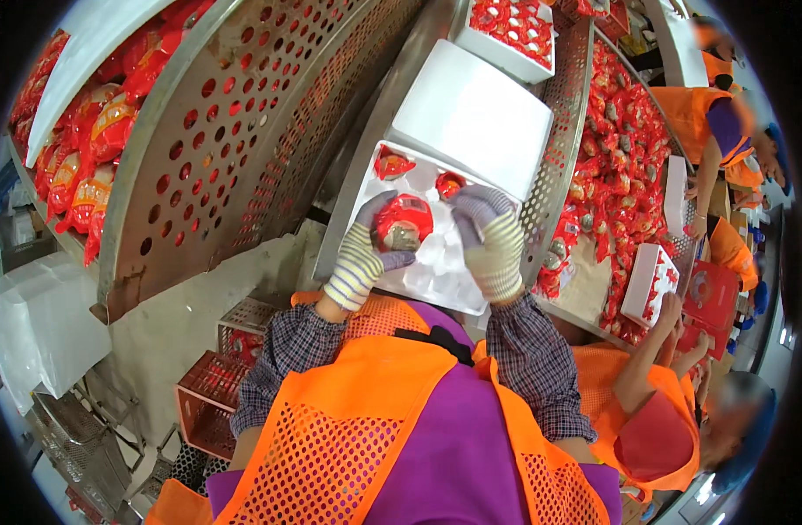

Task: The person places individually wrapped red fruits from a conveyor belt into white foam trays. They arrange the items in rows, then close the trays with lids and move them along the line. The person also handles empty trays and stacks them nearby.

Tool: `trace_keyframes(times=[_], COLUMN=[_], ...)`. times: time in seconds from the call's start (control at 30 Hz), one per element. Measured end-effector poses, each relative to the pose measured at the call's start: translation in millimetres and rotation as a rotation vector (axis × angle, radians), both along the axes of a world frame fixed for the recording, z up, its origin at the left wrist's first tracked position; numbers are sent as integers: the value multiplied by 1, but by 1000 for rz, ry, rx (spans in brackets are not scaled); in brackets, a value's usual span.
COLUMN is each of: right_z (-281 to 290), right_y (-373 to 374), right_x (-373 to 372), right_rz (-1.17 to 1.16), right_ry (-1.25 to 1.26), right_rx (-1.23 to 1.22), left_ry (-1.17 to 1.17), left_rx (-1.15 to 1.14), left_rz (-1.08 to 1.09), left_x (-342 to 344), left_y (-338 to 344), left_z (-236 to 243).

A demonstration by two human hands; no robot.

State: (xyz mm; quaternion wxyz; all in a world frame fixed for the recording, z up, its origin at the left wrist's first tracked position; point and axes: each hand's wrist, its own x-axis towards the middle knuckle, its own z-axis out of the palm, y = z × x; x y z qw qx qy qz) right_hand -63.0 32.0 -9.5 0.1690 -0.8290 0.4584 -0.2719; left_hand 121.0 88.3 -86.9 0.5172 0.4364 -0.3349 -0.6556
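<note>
My left hand [366,249], in a white knit glove with yellow and grey stripes, is closed around a red plastic-wrapped packet [404,222]. A clear window in the wrap shows something greyish inside. The packet is over a white foam box [432,278] with moulded hollows. My right hand [487,232], gloved alike, hovers over the box's right side with loosely bent fingers apart. Its fingertips are close to a small red packet [449,184] in a hollow; whether they touch it I cannot tell. Another red packet [392,164] lies in the box's far left corner.
Beyond the box are a white foam lid [471,114] and a filled foam box [510,31]. Perforated metal walls [217,131] flank the work strip. Red packets [611,157] heap at right, others [94,192] at left. Red crates [210,394] stand lower left; co-workers in orange vests [650,420] work at right.
</note>
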Motion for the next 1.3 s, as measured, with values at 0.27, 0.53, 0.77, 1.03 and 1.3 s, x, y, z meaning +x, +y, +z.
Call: trace_keyframes(times=[0.27, 0.53, 0.77, 1.03, 1.3], right_z=[-6, -27, -21, -55, -46], right_y=[25, 39, -15, -54, -54], right_x=[7, 0, 0, 2, 11], right_rz=[138, -136, -267, -230, -242], right_ry=[158, -589, -606, -164, -118], right_rx=[204, 1026, 973, 670, 579], left_ry=[225, 83, -79, 121, 25], left_rx=[82, 173, 91, 347, 501], left_rz=[-66, -188, 60, 90, -159], left_x=[-15, -24, -43, -56, -56], left_y=[5, 2, -35, -63, -63], left_z=[12, -6, -20, -33, -17])
